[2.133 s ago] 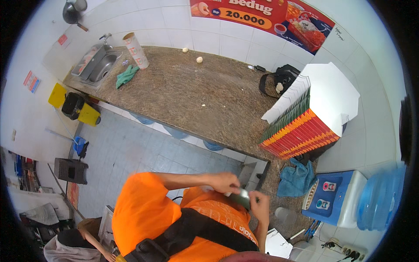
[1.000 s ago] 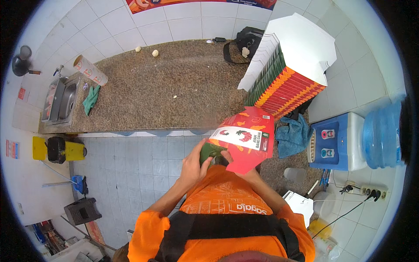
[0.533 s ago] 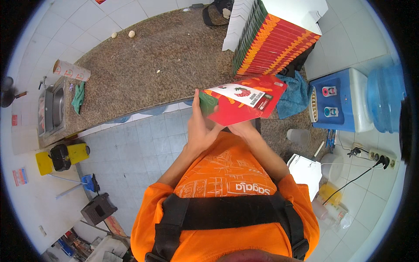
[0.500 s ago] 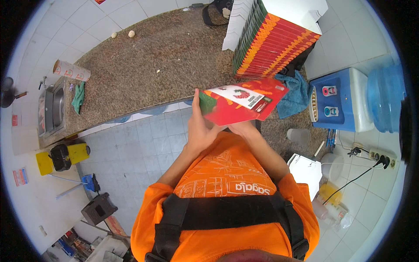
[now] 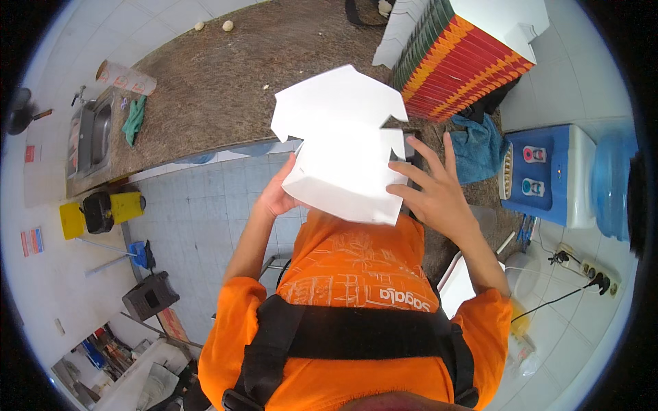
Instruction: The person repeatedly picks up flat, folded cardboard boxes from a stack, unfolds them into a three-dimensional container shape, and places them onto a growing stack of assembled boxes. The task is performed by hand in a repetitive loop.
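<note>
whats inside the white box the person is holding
Only bare white card shows inside the white box; no contents are visible. Its underside is hidden from view, and it covers part of the left hand.

The box (image 5: 343,151) is formed from smooth, matt white card, while printed card with a slight sheen is seen on the stacked boxes (image 5: 469,65). The tabletop (image 5: 219,75) is surfaced in speckled, stone-like material. The sink (image 5: 101,133) is made of smooth metal. Soft, matt cloth is shown by the towel (image 5: 478,151), rag (image 5: 134,120) and shirt (image 5: 363,274). The water dispenser (image 5: 581,171) is cased in smooth plastic, and its bottle (image 5: 608,178) is moulded in see-through plastic.
</note>
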{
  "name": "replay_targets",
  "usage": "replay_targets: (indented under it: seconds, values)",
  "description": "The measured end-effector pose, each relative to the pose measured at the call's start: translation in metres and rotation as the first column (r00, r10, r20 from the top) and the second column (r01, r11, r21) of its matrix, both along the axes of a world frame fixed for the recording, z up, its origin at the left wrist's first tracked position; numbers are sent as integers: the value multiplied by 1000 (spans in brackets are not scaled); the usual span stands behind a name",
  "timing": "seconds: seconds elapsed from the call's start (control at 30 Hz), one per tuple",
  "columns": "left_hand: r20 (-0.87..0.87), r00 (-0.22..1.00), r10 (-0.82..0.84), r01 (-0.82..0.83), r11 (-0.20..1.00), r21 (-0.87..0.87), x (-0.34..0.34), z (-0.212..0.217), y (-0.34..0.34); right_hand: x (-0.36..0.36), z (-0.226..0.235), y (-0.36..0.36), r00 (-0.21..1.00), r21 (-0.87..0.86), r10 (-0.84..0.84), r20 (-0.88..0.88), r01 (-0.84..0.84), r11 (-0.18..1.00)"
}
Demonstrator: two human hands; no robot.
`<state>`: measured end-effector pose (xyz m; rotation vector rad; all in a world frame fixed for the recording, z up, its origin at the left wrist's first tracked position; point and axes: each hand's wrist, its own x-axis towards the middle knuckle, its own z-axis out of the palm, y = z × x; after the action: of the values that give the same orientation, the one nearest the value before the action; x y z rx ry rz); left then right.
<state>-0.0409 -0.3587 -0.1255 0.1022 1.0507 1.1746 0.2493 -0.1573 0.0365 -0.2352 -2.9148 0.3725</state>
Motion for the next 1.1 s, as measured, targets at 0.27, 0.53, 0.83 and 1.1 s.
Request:
replay_targets:
  seconds: [0.27,0.53,0.83,1.1]
  values:
    - [-800,598,57,479,774,413,-7,103,49,-37,-1,15,974,-216,125,-190,-166,962]
    - [-532,825,-192,532,583,614,16,101,42,-27,-3,28,964,-449,256,78,-195,872]
    - [-644,370,-670,869,494,-15,38,101,52,-47,-12,-14,923,-176,165,347,-108,978]
    - [-160,769,-619,637,764,101,13,41,27,32,-50,9,857,-247,-262,-444,164,955]
